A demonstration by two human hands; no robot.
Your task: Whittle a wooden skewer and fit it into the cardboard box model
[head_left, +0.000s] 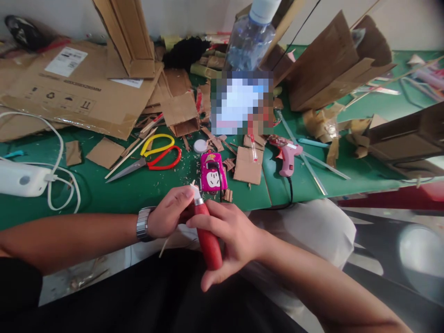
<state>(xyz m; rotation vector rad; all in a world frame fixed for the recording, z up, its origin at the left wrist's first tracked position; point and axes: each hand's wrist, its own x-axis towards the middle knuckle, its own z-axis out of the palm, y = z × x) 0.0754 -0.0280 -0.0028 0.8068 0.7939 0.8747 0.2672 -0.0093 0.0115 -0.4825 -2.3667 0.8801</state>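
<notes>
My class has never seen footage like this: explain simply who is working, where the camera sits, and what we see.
No robot here: a person works bare-handed. The single picture comes from a camera on their head, looking forward and down. The right hand holds a red-handled knife; the left hand, beside its blade, seems to pinch a thin stick. On the green table lie scissors, a pink power socket, a pink glue gun and flattened cardboard. One patch is pixelated.
</notes>
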